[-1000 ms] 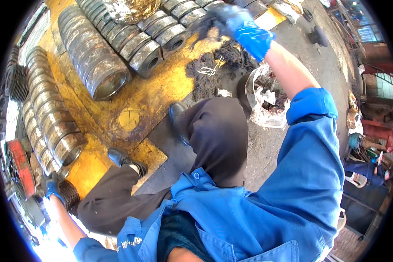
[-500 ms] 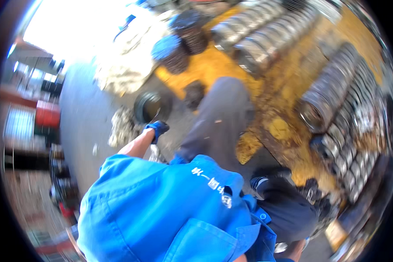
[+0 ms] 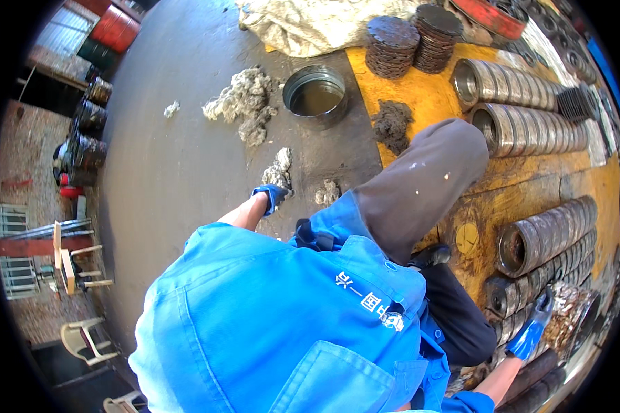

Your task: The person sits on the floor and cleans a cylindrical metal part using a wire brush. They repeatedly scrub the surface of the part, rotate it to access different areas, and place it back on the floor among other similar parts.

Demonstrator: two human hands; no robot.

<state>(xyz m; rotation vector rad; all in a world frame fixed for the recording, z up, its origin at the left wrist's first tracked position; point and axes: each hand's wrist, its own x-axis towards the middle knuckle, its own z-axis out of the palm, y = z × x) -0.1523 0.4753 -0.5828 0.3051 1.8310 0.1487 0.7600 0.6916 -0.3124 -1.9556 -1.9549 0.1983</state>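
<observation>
My left hand (image 3: 273, 198), in a blue glove, is low over the grey floor. Its fingers look curled at the lower end of a pale wad of cotton waste (image 3: 278, 168); the glove hides part of the grip. Beyond it stands a round metal pan (image 3: 315, 117) with murky brown liquid inside. Far to the right, my right hand (image 3: 532, 329), in a blue glove with greyish fingers, reaches among rows of metal rings (image 3: 532, 283). Its fingers look stretched out against the rings' side, with their tips partly lost among the metal.
A larger heap of cotton waste (image 3: 244, 100) lies left of the pan, a dark clump (image 3: 391, 126) right of it. Stacked dark discs (image 3: 393, 47) and rows of metal rings (image 3: 530, 129) cover the yellow boards (image 3: 468, 182). My bent knee (image 3: 455, 148) stands between my hands.
My view has swung, so the floor and pan sit farther right and up. The left hand has drawn back from the pan to the wad. My right hand has reached out to the rings.
</observation>
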